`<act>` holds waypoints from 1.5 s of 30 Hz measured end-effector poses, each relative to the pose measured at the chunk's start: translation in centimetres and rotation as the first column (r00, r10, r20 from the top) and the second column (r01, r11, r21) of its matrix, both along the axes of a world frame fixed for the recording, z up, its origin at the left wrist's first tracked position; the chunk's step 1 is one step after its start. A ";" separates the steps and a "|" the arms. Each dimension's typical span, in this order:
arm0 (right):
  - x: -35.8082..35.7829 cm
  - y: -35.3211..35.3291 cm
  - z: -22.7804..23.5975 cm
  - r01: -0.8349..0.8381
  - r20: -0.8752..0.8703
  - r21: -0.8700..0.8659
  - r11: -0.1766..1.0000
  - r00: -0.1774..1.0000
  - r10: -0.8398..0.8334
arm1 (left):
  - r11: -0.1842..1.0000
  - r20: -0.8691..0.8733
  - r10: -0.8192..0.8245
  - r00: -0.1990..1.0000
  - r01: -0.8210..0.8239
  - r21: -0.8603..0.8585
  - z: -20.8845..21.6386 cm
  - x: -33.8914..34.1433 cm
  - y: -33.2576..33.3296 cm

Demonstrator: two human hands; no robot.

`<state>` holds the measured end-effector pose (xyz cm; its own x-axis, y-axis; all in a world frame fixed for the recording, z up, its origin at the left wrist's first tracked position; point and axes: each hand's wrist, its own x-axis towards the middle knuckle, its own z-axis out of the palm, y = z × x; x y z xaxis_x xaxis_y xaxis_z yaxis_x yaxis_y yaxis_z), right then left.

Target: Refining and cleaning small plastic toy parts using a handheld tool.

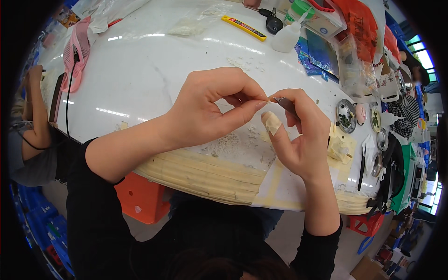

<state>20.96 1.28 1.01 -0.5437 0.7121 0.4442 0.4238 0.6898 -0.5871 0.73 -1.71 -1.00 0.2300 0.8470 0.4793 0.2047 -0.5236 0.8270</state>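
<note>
Above the middle of the white table, my left hand [212, 105] is closed in a pinch, thumb against forefinger. A tiny pale piece sits at its fingertips, too small to name. Close to it on the right, my right hand [303, 130] curls its fingers round a small grey metal blade [287, 106], whose tip meets the left fingertips. Beige tape [272, 122] wraps the right thumb, which stands apart from the blade. White shavings [228, 143] are scattered on the table beneath both hands.
A yellow cutter knife [243, 28], white squeeze bottle [286, 38] and car key [274, 22] lie at the back. Round metal dishes [346, 116] stand at right, near taped paper [340, 150]. A pink mesh item [77, 53] lies left, beside another person's arm [39, 112].
</note>
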 end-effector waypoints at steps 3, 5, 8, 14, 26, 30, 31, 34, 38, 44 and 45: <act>0.2 0.3 -0.9 0.062 0.063 0.129 0.990 0.995 -0.071 | 0.995 -0.067 0.041 0.997 -0.035 0.093 0.1 -0.1 0.2; 0.3 0.4 -1.0 0.093 0.127 0.131 0.987 0.986 -0.110 | 0.986 -0.126 0.068 0.990 -0.047 0.163 0.2 -0.2 0.3; 0.4 0.4 -0.9 0.120 0.174 0.148 0.982 0.974 -0.145 | 0.964 -0.184 0.098 0.978 -0.048 0.260 0.1 -0.2 0.5; 0.4 0.4 -1.1 0.108 0.188 0.176 0.979 0.972 -0.141 | 0.947 -0.199 0.119 0.973 -0.050 0.318 -0.1 -0.1 0.6; 0.4 0.4 -1.2 0.094 0.179 0.177 0.980 0.976 -0.126 | 0.941 -0.227 0.129 0.965 -0.047 0.335 0.0 -0.1 0.5; 0.4 0.4 -1.1 0.087 0.166 0.190 0.978 0.979 -0.119 | 0.939 -0.230 0.130 0.964 -0.045 0.340 0.0 -0.1 0.4; 0.4 0.4 -1.1 0.085 0.168 0.194 0.977 0.979 -0.118 | 0.938 -0.229 0.128 0.965 -0.043 0.344 0.0 -0.1 0.5; 0.5 0.4 -1.1 0.083 0.174 0.205 0.975 0.977 -0.120 | 0.934 -0.233 0.128 0.964 -0.038 0.355 0.0 -0.1 0.5; 0.5 0.4 -1.2 0.087 0.173 0.230 0.969 0.976 -0.129 | 0.932 -0.230 0.125 0.965 -0.035 0.359 0.1 -0.1 0.5; 0.5 0.4 -1.1 0.105 0.193 0.241 0.965 0.969 -0.154 | 0.916 -0.289 0.145 0.946 -0.018 0.401 0.2 -0.3 0.5; 0.5 0.4 -1.1 0.105 0.201 0.240 0.965 0.967 -0.156 | 0.910 -0.295 0.150 0.944 -0.015 0.415 0.1 -0.4 0.6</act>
